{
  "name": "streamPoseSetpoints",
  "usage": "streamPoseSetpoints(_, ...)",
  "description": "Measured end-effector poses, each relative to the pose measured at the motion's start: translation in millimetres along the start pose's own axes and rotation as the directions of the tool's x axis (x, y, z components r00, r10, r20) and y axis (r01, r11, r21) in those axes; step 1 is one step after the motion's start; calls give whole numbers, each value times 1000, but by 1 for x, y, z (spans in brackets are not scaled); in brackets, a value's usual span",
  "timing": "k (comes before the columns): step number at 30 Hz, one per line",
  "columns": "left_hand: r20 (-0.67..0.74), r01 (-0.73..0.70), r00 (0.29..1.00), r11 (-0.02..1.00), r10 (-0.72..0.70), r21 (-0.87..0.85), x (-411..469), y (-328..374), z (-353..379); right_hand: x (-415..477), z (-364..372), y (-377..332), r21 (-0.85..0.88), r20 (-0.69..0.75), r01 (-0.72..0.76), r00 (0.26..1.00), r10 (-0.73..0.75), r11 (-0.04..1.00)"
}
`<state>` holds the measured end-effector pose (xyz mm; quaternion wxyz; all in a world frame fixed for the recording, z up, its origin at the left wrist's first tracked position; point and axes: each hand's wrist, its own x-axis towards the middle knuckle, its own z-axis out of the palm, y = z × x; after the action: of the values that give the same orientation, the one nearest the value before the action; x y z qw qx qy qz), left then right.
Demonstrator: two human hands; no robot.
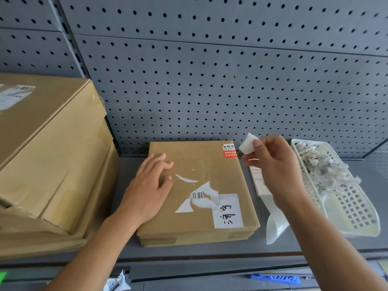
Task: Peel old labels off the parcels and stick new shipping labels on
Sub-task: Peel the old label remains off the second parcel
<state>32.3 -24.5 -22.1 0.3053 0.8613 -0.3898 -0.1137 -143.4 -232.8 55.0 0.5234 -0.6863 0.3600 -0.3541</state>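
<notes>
Flat brown cardboard parcel (168, 223) lies face-up on grey metal shelf (210, 252), far edge at grey pegboard (210, 80). It's near-square, so long axis unclear. Torn white barcode label remnant (198, 199) sits mid-top, running diag. L hand (151, 185) is palm-down on parcel's left part, fingers relaxed & slightly spread. R hand (273, 162) is raised just right of parcel, thumb + forefinger pinching curled white label scrap (247, 144), other fingers curled. White plastic basket (357, 217) w/ scraps is at far right.

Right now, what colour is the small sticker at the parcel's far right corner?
The sticker is red with a white top; head view.
</notes>
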Motion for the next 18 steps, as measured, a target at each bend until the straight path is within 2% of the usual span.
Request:
streamPoseSetpoints(3, 1, -7, 1000, 1000, 7, 1, 0, -2, 0, 0, -9, -2, 119, 33, -32, 999, 29, 992)
streamPoseSetpoints(6, -8, -23, 1000, 1000, 23, -3, 1, -4, 1, 1, -23, 1, 163, 44, -31, 999, 25, 986)
streamPoseSetpoints(12, -17, -41, 999, 999, 41, -6, 1, -8, 3, 3, -55, 4, -8, -20, 34, 999, -34, 999)
streamPoseSetpoints(18, -13, -62, 998, 998, 62, 3, 3, -11, 3, 13, -104, 15, -168, -194, 47, 978, -80, 985)
